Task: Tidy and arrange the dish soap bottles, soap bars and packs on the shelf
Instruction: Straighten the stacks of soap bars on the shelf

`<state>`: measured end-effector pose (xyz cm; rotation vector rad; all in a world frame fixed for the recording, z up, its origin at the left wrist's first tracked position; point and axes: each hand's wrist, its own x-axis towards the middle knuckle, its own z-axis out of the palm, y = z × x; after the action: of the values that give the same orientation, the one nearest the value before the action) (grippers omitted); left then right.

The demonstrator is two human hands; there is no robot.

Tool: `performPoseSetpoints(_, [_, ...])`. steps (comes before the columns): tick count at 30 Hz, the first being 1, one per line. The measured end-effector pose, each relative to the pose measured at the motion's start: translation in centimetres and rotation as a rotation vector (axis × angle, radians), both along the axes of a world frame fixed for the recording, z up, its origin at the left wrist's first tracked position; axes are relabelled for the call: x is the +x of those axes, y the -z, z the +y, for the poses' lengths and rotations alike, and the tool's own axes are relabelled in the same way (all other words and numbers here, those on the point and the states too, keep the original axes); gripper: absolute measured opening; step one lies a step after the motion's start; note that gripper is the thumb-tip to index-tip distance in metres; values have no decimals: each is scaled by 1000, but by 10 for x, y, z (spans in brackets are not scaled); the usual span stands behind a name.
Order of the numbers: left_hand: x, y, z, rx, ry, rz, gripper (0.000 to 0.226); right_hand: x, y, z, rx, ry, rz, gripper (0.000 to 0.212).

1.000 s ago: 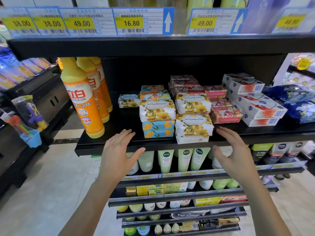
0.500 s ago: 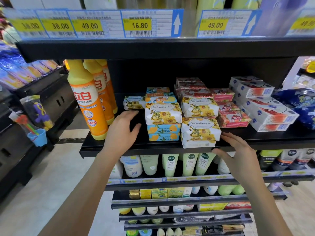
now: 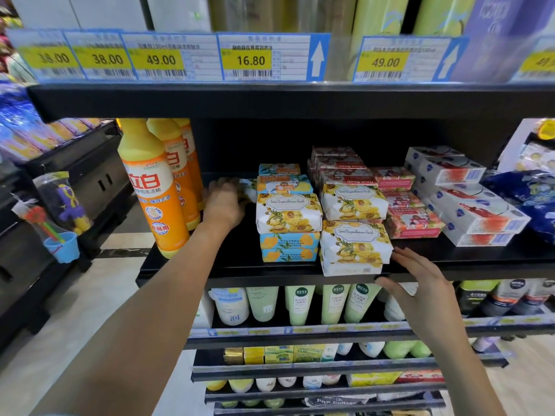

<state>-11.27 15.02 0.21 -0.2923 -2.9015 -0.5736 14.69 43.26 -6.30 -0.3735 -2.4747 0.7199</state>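
Your black metal shelf (image 3: 234, 256) has tall orange dish soap bottles (image 3: 156, 202) on the left and yellow-flowered wrapped soap bars (image 3: 354, 247) stacked in the middle. Your left hand (image 3: 223, 204) is on the small flowered soap pack (image 3: 248, 187) lying far back between them, but blur hides the grip. Your right hand (image 3: 420, 292) is relaxed at the shelf lip. The next step is likely to draw that stray pack forward onto a stack.

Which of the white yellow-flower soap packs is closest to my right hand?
The front-right pack at the shelf edge; your right hand hovers beside its right end. The other flowered packs sit farther left or behind.
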Motion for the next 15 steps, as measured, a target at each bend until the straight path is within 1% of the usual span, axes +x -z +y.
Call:
performPoseSetpoints(3, [-8,5,-3,10,-12,37,57,0,1,1,-4,-6,4,56])
performPoseSetpoints(6, [-9,9,-4,19,-22,66,45,-1,0,0,-1,-9,7,55])
performPoseSetpoints(7, [-9,10,-4,29,-16,78,44,-1,1,0,1,-10,6,55])
performPoseSetpoints(9, [-10,12,-5,59,11,97,47,-1,1,0,5,-11,8,56])
performPoseSetpoints(12, [-11,16,-7,107,38,78,53,0,1,0,1,-7,9,56])
performPoseSetpoints(15, [-10,19,-8,108,22,87,59,0,1,-1,-8,-8,14,56])
